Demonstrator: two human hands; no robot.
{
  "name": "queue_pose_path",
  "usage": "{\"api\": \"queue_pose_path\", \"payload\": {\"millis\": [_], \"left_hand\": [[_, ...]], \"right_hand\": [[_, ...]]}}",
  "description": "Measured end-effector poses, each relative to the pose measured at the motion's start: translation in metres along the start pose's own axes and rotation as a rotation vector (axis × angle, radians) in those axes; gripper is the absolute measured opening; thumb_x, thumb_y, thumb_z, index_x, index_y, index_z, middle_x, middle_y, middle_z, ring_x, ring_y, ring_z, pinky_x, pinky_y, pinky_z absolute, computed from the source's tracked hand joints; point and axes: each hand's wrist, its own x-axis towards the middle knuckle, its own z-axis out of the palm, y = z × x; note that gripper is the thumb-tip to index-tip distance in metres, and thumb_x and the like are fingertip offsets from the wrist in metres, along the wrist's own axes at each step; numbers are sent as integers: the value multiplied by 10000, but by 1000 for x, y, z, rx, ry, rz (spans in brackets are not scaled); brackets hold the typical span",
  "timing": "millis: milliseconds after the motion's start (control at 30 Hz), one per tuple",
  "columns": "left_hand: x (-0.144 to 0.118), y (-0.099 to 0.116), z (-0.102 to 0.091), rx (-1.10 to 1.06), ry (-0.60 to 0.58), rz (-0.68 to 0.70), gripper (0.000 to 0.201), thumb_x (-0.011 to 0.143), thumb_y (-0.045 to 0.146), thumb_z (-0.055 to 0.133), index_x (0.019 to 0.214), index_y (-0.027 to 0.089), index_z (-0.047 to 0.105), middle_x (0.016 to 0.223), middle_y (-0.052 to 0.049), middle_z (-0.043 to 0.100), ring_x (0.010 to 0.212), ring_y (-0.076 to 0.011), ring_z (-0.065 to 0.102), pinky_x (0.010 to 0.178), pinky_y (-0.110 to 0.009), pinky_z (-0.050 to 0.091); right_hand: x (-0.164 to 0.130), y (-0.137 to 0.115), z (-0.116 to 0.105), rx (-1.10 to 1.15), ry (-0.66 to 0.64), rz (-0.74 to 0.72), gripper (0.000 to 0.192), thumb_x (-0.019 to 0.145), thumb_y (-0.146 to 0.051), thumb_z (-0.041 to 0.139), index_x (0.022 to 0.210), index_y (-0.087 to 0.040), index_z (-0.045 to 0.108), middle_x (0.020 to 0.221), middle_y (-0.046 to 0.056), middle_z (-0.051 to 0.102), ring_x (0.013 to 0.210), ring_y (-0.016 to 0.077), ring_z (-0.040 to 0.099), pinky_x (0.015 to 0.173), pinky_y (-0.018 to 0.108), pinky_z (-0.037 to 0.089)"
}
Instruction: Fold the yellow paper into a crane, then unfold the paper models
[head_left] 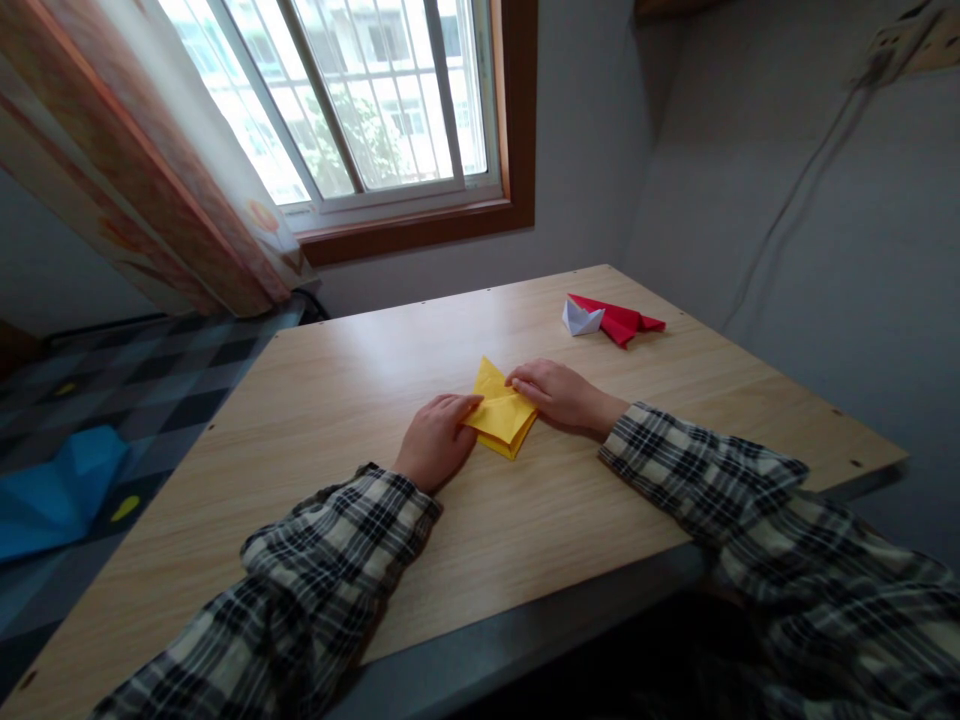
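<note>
Over there on the bench (345, 385), mid-frame, the left hand (437, 440) and right hand (564, 394) are gripping opposite sides of the yellow paper (501, 414), working a fold, it looks to me, and the next move is probably calling for lining up its layers.

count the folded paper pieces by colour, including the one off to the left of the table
Yellow paper: 1, both hands on it
White paper: 1
Red paper: 1, beside the white
Blue paper: 1, partly cut off by the picture's left edge
Total: 4
</note>
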Motion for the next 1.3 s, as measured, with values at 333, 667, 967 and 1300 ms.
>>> {"api": "queue_pose_path", "payload": {"millis": [333, 667, 967, 1300], "left_hand": [[2, 1, -4, -98, 20, -141, 330, 843, 127, 540, 1140, 195, 666, 1096, -70, 746, 1047, -252, 656, 967, -454, 530], [4, -10, 0, -200, 52, -213, 284, 918, 227, 512, 1149, 194, 673, 1063, -95, 730, 951, -250, 657, 873, -419, 521], [4, -10, -1, -259, 60, -224, 283, 983, 311, 436, 1081, 201, 678, 1007, -87, 733, 906, -244, 658, 835, -409, 522], [2, -7, -1, -440, 106, -268, 440, 1013, 427, 337, 1238, 176, 620, 1218, -109, 703, 1118, -265, 647, 1005, -437, 487]], "right_hand": [[-1, 2, -3, 66, -53, -123, 712, 1029, -644, 197, 933, -174, 724, 912, 95, 710, 871, 199, 597, 820, 332, 412], [-7, -8, -6, -20, -11, -36, 313, 942, -472, 595, 1000, -207, 753, 908, 72, 727, 812, 196, 596, 738, 315, 379], [-3, -5, 1, -50, 13, 21, 197, 919, -220, 550, 785, -165, 683, 774, 51, 679, 718, 151, 534, 685, 293, 333], [-1, -3, 2, 80, 61, 79, 220, 894, -148, 520, 710, -161, 640, 728, 33, 674, 654, 122, 514, 621, 276, 302]]}}
